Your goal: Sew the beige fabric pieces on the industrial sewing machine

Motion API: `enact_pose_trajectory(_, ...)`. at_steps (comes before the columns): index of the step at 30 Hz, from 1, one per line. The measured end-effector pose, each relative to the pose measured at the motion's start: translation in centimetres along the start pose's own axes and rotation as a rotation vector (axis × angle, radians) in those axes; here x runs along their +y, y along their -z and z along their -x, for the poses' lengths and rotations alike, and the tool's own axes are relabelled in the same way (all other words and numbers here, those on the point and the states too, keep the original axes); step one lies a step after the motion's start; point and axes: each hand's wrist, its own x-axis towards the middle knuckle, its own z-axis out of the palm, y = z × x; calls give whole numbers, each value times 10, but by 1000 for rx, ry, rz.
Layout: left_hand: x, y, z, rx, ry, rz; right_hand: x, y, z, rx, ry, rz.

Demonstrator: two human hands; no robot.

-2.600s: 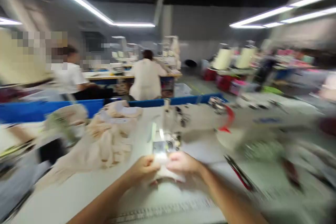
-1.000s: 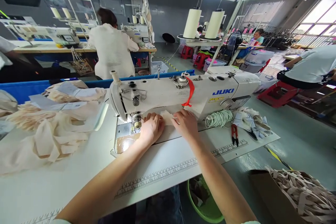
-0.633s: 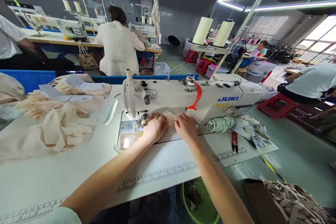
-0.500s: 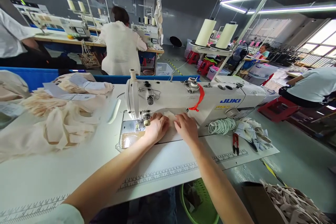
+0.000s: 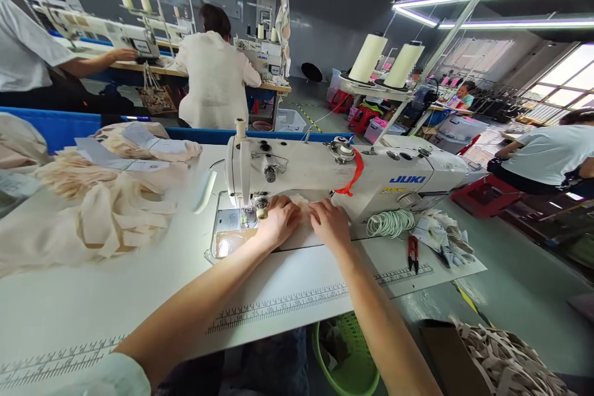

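Under the arm of a sewing machine (image 5: 306, 164), left hand (image 5: 277, 223) and right hand (image 5: 329, 223) curl, part-closed, at pale cloth (image 5: 301, 203) between them; whether they pinch it cannot be told. Uneven pressure could skew the cloth.

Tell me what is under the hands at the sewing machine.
Some pale cloth shows between the left hand and right hand, at the sewing machine. What lies directly beneath the hands is covered, so the cloth's full outline is hidden.
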Motion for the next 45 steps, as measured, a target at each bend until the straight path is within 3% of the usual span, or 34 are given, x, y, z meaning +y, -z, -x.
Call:
enact_pose_trajectory(3, 2, 0, 0, 16, -17, -13, -1, 0, 0, -21, -15, -3)
enact_pose_trajectory(8, 0, -1, 1, 64, -50, 25, 1, 8, 2, 55, -16, -145)
enact_pose_trajectory(12, 1, 1, 1, 46, -86, 76, 7, 14, 4, -47, -98, -408)
enact_pose_trajectory(15, 7, 5, 2, 32, -82, 125, 10, 15, 4, -98, -145, -470)
enact_pose_trajectory(18, 16, 10, 5, 7, 61, 275, 12, 15, 3, -120, -120, -459)
enact_pose_trajectory(23, 23, 28, 24, -85, 336, 727, 13, 14, 5, -128, -102, -435)
enact_pose_trajectory(25, 18, 41, 41, -158, 383, 865, 13, 14, 5, -116, -102, -429)
enact_pose_trajectory(28, -1, 70, 73, -193, 455, 905, 12, 15, 6, -97, -99, -429)
enact_pose_trajectory(32, -31, 112, 110, -157, 570, 749, 12, 14, 7, -65, -63, -428)
enact_pose_trajectory(35, -51, 134, 123, -121, 609, 612, 11, 10, 7, -16, -13, -393)
enact_pose_trajectory(40, -73, 140, 127, -88, 587, 527, -3, 13, 9, 11, 78, -443)
enact_pose_trajectory(45, -80, 137, 127, -96, 546, 470, -56, 36, 18, -121, 330, -531)
